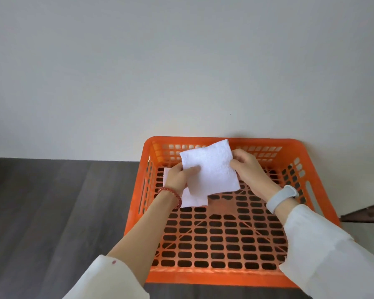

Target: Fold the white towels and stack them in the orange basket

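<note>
A folded white towel (pixel 209 167) hangs in the air over the orange basket (pixel 225 274), tilted, held from both sides. My left hand (pixel 178 176) pinches its left edge and my right hand (pixel 247 169) pinches its right edge. Below it, another folded white towel (pixel 193 200) lies flat on the basket's slotted floor at the far left corner, partly hidden by my left hand and the held towel. The basket stands on a dark wooden surface against a pale wall.
Dark wood surface (pixel 52 212) stretches to the left of the basket. A pale wall (pixel 181 72) rises right behind it. A dark brown edge (pixel 367 214) shows at the right. The basket's near and right floor is bare orange grid.
</note>
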Motion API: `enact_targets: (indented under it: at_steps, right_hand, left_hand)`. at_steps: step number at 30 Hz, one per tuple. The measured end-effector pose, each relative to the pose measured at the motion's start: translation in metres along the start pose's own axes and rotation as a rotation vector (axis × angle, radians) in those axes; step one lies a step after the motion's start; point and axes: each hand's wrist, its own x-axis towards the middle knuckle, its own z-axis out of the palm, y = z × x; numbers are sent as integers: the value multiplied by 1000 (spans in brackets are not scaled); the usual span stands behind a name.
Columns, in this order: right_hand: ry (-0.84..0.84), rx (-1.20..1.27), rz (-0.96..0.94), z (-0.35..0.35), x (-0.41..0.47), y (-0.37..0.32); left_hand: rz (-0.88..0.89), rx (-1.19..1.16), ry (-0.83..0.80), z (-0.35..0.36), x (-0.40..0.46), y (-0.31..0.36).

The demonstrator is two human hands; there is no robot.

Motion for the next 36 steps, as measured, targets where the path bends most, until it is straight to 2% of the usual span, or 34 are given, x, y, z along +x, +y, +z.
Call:
enact_targets:
  at_steps: [2,6,8,12,18,21,22,24,26,28,32,36]
  right_hand:
    - [13,-8,58,9,-1,5]
    - [-73,-60,139,40,0,11]
    - [-83,-104,126,57,4,14]
    - [-30,-213,92,79,14,26]
    - [39,-580,78,87,21,45]
    - [102,-803,-67,86,14,48]
    - [105,-908,-166,85,12,51]
    - [-3,-1072,-298,83,10,57]
    - [-161,-1134,-246,80,12,59]
    - [-222,-1106,-208,77,13,56]
    - [-138,-1062,-250,67,-2,32]
    - [-59,-877,-297,49,-44,-2]
  left_hand:
    - [4,148,86,-7,-2,-1]
    - [195,722,354,-26,-7,-1]
    - [222,881,419,-33,-4,0]
    - [164,1086,380,-31,4,-5]
    - [123,1403,308,-23,2,-24]
    - [198,1618,242,-31,0,-36]
    - [210,1664,204,-34,0,-39]
    - [171,1712,141,-37,0,-42]
    - [81,1740,88,-36,-1,-41]
    - [39,1739,53,-33,-6,-35]
    - [182,1772,52,-30,-34,-16]
    - [325,1697,118,-27,-84,5]
